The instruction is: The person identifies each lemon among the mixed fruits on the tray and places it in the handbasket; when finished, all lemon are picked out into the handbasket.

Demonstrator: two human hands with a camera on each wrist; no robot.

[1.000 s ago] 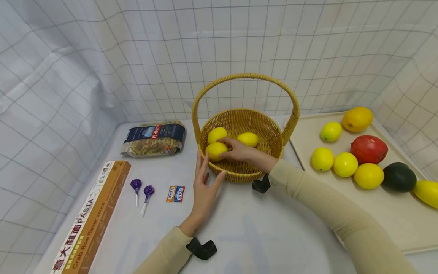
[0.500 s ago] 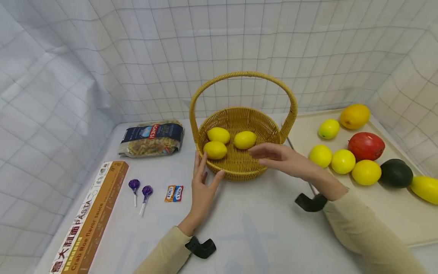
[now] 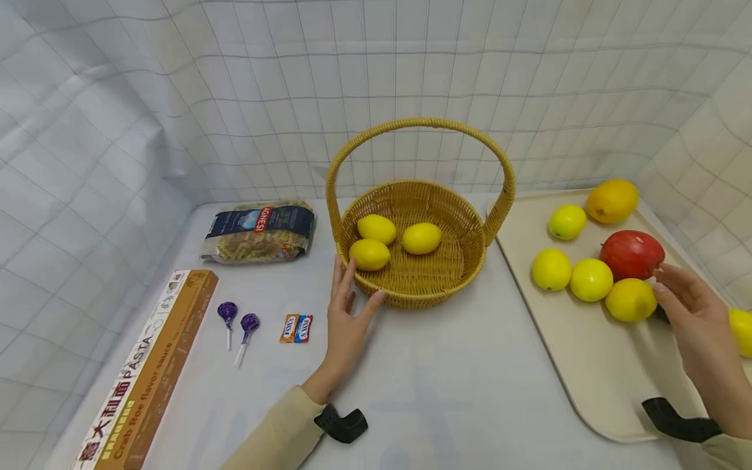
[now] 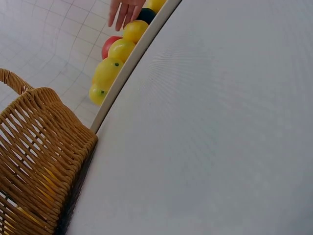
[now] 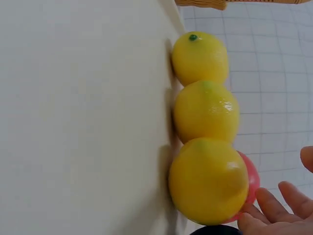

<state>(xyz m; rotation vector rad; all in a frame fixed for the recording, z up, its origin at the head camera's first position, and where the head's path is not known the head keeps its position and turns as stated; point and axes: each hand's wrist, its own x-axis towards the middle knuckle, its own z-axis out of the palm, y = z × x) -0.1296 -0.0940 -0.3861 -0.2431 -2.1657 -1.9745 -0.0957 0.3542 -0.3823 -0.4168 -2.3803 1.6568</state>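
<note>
My left hand (image 3: pixel 346 326) rests its spread fingertips against the front left rim of a wicker basket (image 3: pixel 405 301) with a tall handle. Inside the basket lie three yellow lemons: a back one (image 3: pixel 376 229), a front one (image 3: pixel 369 254) and a right one (image 3: pixel 422 238). Over the beige tray (image 3: pixel 581 352), my right hand (image 3: pixel 699 320) has its fingers extended beside a yellow lemon (image 3: pixel 631 300) and a red fruit (image 3: pixel 632 253). It holds nothing. In the right wrist view, its fingertips are right at that lemon (image 5: pixel 208 181). A dark green fruit is mostly hidden behind the hand.
More yellow fruits (image 3: pixel 591 280) and an orange-yellow fruit (image 3: pixel 613 201) lie on the tray. At left are a pasta bag (image 3: pixel 258 232), a long pasta box (image 3: pixel 147 372), two purple lollipops (image 3: pixel 249 324) and two small candy packets (image 3: pixel 296 328). A grid-patterned cloth hangs behind.
My right hand has let go of the front left lemon, left the basket and moved right to the fruits on the tray. My left hand has stayed at the basket rim.
</note>
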